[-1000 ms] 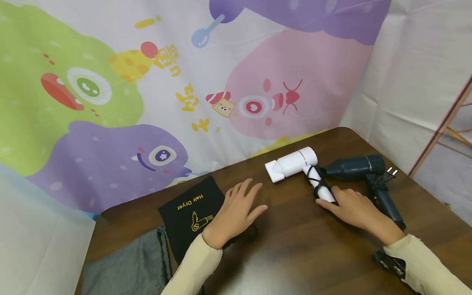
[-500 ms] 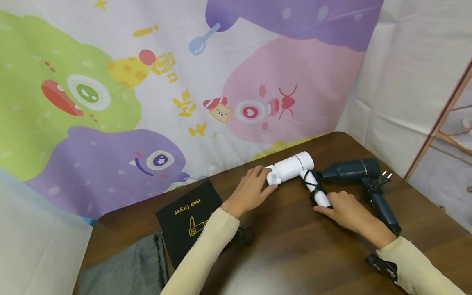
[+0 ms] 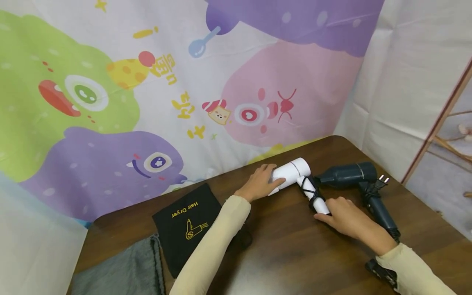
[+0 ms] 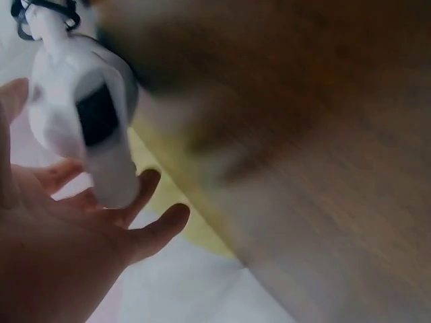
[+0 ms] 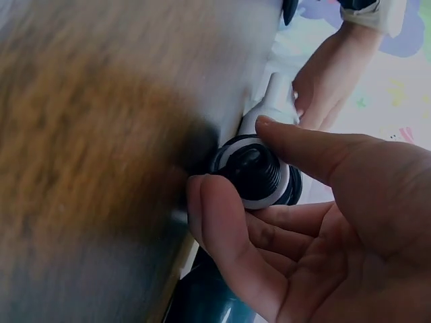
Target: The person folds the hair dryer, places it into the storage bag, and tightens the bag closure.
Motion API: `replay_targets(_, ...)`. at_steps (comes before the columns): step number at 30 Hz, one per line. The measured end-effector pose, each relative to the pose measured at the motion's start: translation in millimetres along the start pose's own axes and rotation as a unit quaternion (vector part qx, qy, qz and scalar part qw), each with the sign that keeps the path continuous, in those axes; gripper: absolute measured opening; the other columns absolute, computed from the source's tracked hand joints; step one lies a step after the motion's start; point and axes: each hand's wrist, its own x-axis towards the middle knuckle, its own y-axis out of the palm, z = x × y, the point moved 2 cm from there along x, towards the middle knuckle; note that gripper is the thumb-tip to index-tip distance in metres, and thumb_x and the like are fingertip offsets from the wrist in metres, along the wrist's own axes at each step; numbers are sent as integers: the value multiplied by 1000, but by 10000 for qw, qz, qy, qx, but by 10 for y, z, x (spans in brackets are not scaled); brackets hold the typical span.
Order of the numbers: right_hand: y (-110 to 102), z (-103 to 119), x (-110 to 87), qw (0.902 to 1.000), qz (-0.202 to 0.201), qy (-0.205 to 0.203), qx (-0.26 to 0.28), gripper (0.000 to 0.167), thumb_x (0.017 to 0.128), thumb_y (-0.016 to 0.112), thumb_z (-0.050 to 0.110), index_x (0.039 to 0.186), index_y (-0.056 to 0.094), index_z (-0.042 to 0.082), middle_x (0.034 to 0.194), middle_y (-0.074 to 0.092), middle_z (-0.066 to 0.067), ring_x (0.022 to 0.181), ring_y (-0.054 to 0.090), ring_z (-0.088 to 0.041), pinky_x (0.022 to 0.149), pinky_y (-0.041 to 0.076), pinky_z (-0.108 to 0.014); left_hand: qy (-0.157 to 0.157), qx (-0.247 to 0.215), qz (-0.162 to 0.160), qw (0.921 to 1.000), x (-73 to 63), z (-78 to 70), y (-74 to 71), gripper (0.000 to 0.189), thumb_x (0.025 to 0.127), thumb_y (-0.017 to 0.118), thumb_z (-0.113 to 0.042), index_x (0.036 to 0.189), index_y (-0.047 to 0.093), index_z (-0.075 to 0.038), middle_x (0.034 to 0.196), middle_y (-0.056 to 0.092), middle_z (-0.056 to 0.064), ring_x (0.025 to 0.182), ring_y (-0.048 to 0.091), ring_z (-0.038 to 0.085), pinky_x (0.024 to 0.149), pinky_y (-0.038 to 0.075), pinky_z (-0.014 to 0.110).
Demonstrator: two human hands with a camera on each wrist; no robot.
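Note:
A white hair dryer (image 3: 289, 174) lies on the table, its black cord wound around the handle (image 3: 311, 192). My left hand (image 3: 258, 183) holds its nozzle end, thumb on the near side and fingers on the far side. In the left wrist view, the left hand (image 4: 81, 235) curves around the nozzle (image 4: 111, 171). My right hand (image 3: 348, 217) grips the lower end of the handle between thumb and fingers. From the right wrist, that hand (image 5: 316, 208) surrounds the handle's end and the black cord base (image 5: 252, 168).
A dark hair dryer (image 3: 348, 174) with a plug lies right of the white one. On the left are a black pouch (image 3: 184, 229) printed "Hair Dryer" and a grey cloth pouch (image 3: 121, 270). A cartoon-printed curtain (image 3: 158, 102) hangs behind the table (image 3: 287, 254).
My left hand has moved right from over the black pouch to the white dryer's nozzle and taken hold of it. The right hand stays at the handle.

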Motion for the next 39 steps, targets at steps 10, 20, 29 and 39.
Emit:
replay_targets(10,10,11,-10,9999,-55,-139,-38,32,88,76,31,76,60,6,64,52,1,56,49,-14,50,41,-34,501,226,39,9985,123,46,26,65,96,57,-56,142,52,-10,129,63,3,110,59,18,97,45,33)
replay_targets(20,-4,43,-30,9990,-380,-101,-220,31,88,76,33,75,60,10,62,51,3,53,47,-12,47,37,-32,409,-112,-2,9991,39,68,24,63,96,56,-59,139,54,-14,118,66,-1,96,61,12,83,50,31)
replay_targets(29,-88,116,-38,9900,-1403,119,-20,26,85,76,29,84,66,4,59,51,2,50,44,-13,45,35,-30,437,-362,-573,9967,-44,44,-166,59,94,59,-60,137,57,-20,115,67,-3,92,61,11,81,51,32)
replay_targets(39,-25,35,-14,9693,-199,440,2410,47,100,59,40,112,62,-6,79,70,-5,63,65,-14,56,48,-27,607,-467,-750,9942,-183,-84,-236,58,93,64,-55,138,58,-20,117,67,-4,92,60,11,82,51,31)
